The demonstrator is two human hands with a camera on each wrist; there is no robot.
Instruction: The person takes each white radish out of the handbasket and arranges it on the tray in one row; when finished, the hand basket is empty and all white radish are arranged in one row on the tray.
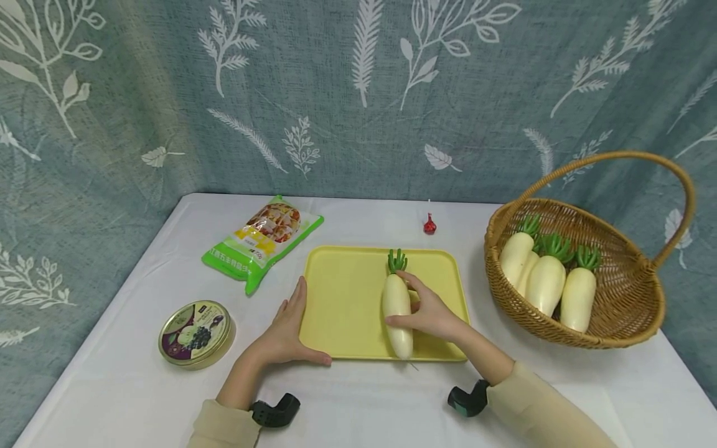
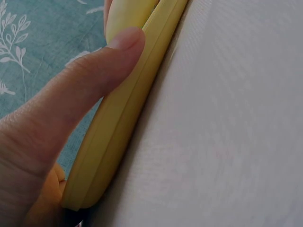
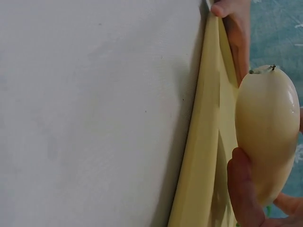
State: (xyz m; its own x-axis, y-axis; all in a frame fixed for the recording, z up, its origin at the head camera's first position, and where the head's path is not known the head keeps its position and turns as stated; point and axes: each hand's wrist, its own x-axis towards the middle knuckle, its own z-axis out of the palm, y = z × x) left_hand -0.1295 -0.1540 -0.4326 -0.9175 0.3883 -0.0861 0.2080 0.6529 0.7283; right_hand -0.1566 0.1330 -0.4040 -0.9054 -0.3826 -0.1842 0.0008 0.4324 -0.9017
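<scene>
A white radish (image 1: 396, 305) with a green top lies lengthwise on the right part of a yellow tray (image 1: 347, 292). My right hand (image 1: 417, 308) grips it from the right, thumb on its near side and fingers over the top. In the right wrist view the radish (image 3: 267, 137) sits just above the tray (image 3: 201, 156) with my thumb (image 3: 244, 189) against it. My left hand (image 1: 291, 330) rests at the tray's front left corner, fingers straight along the left edge. In the left wrist view, the thumb (image 2: 85, 90) lies on the tray's rim (image 2: 123, 123).
A wicker basket (image 1: 616, 311) with a handle stands at the right and holds three more radishes (image 1: 546, 280). A green snack bag (image 1: 263, 239) and a round tin (image 1: 196, 331) lie left of the tray. A small red object (image 1: 429, 225) stands behind it.
</scene>
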